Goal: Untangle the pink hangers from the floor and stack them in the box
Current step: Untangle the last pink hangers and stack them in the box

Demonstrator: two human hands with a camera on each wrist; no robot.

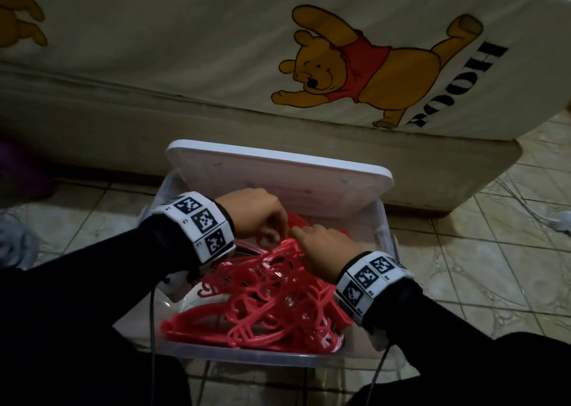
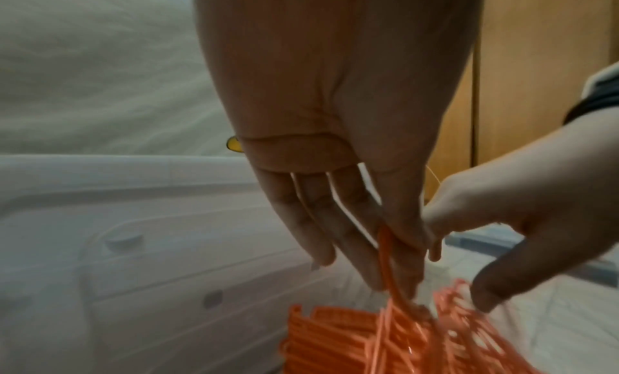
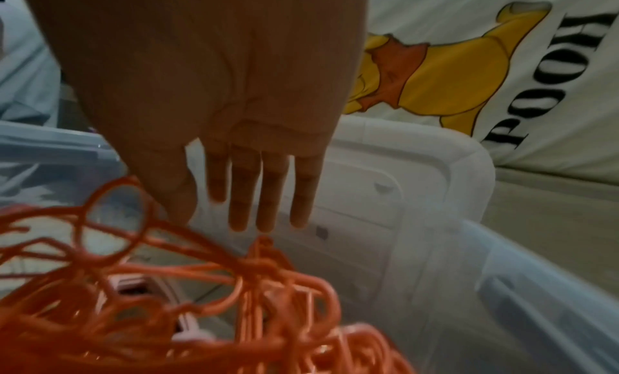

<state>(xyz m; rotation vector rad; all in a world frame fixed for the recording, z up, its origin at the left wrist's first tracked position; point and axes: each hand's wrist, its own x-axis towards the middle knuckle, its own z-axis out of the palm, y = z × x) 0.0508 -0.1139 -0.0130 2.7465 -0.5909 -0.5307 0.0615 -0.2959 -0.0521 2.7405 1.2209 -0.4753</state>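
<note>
Both hands work over the clear box (image 1: 247, 357) of pink hangers (image 1: 262, 300): left hand (image 1: 253, 217) fingers (image 2: 398, 258) pinch one hanger's hook, seemingly to free it, while right hand (image 1: 321, 248) fingers (image 3: 264, 194) hover straight, gripping nothing.

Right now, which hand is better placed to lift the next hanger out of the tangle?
Left. The left hand already pinches a hanger in its grip above the pile in the box. The right hand hangs open beside the pile, holding nothing.
</note>
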